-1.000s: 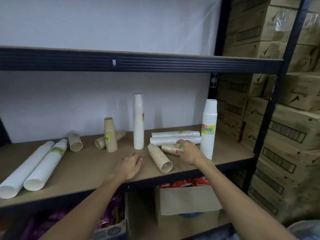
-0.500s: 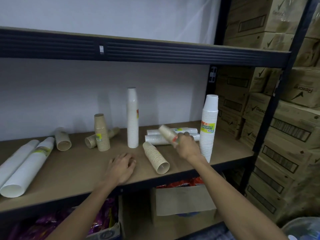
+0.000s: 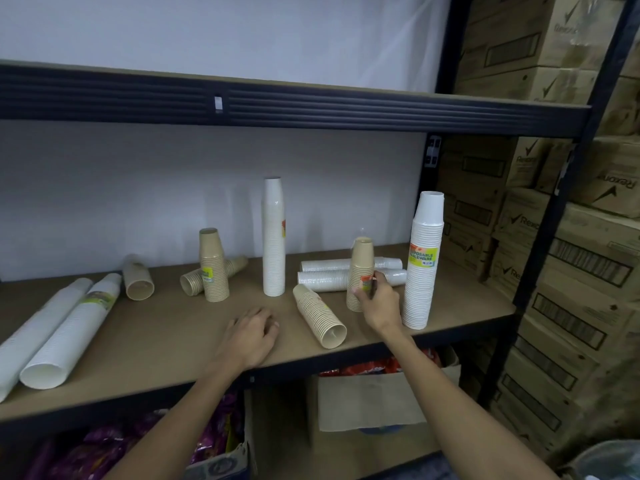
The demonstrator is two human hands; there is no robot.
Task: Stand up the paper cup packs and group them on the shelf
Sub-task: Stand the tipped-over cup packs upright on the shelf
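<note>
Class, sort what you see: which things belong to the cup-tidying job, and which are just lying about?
Job: brown pack in right hand; lying brown pack; lying white packs; shelf.
Lying about: cartons; box below; purple bags.

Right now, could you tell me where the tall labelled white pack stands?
Upright at the shelf's right front, the tall white pack stands just right of the right hand.

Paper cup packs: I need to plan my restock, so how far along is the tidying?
Roughly halfway. Standing: tall white pack, labelled white pack, brown pack. The right hand is setting another brown pack upright. About seven packs lie flat, ungrouped.
</note>
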